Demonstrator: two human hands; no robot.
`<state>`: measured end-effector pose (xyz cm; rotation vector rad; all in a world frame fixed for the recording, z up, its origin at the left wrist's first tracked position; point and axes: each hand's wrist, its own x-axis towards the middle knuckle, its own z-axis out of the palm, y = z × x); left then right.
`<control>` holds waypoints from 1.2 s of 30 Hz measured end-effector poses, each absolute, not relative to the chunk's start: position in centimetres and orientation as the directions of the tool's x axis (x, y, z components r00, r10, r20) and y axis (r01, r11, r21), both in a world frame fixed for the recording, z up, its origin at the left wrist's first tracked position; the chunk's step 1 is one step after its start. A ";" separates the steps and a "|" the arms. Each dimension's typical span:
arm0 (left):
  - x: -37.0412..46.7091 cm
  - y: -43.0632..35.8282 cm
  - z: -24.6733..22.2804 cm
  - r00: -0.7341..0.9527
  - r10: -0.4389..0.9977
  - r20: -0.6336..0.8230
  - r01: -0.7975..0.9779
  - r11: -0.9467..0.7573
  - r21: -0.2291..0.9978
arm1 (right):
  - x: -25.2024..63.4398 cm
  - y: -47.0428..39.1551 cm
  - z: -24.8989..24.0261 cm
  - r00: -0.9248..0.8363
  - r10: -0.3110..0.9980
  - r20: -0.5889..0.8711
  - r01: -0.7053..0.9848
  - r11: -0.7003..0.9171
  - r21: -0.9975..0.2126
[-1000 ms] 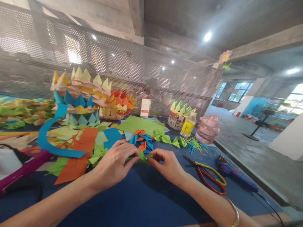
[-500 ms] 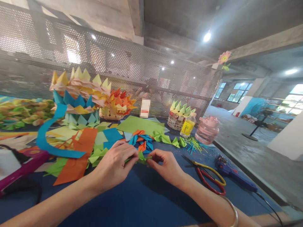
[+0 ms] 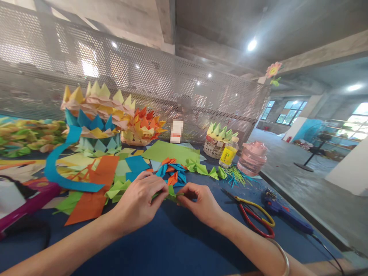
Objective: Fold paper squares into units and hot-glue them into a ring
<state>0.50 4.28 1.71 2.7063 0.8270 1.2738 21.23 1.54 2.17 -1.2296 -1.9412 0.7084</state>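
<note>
Between my two hands is a small piece of folded green paper (image 3: 171, 193), partly hidden by the fingers. My left hand (image 3: 145, 197) pinches its left end between thumb and fingers. At its right end, the thumb and forefinger of my right hand (image 3: 199, 201) are closed on it. Just behind lies a ring of folded blue and orange paper (image 3: 172, 172). More folded green paper pieces (image 3: 198, 167) trail off to the ring's right, and others (image 3: 117, 191) lie left of my left hand.
Scissors with red and yellow handles (image 3: 255, 214) and a blue glue gun (image 3: 287, 214) lie at right. Behind them stand a pink bottle (image 3: 252, 158) and a yellow-labelled bottle (image 3: 228, 154). Paper crowns (image 3: 99, 132), an orange strip (image 3: 97, 191) and a curled blue strip (image 3: 53, 168) occupy the left.
My right thumb and fingers have shifted very slightly along the green paper. Both hands otherwise stay in place, and the things on the table look the same.
</note>
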 end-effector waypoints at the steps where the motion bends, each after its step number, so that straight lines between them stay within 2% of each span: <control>1: 0.5 4.3 1.7 0.521 0.478 0.708 0.448 -0.858 0.250 | 21.2 1.5 2.1 -0.286 0.917 0.279 0.519 0.393 -0.759; 13: 0.6 3.8 2.0 0.544 0.437 0.717 0.417 -0.882 0.220 | 21.4 1.9 2.1 -0.279 0.913 0.296 0.547 0.405 -0.733; 21: 0.6 3.6 2.1 0.556 0.388 0.735 0.415 -0.896 0.159 | 21.1 1.4 2.6 -0.349 0.872 0.342 0.578 0.488 -0.654; 28: 0.6 3.5 2.1 0.568 0.383 0.728 0.411 -0.899 0.153 | 20.9 1.0 2.6 -0.380 0.828 0.413 0.598 0.561 -0.573; 31: 0.6 3.5 1.9 0.570 0.395 0.720 0.423 -0.893 0.155 | 21.1 1.0 2.6 -0.406 0.797 0.447 0.618 0.600 -0.509; 36: 0.5 3.6 1.5 0.571 0.430 0.699 0.493 -0.861 0.126 | 21.3 1.0 2.2 -0.487 0.711 0.508 0.693 0.668 -0.272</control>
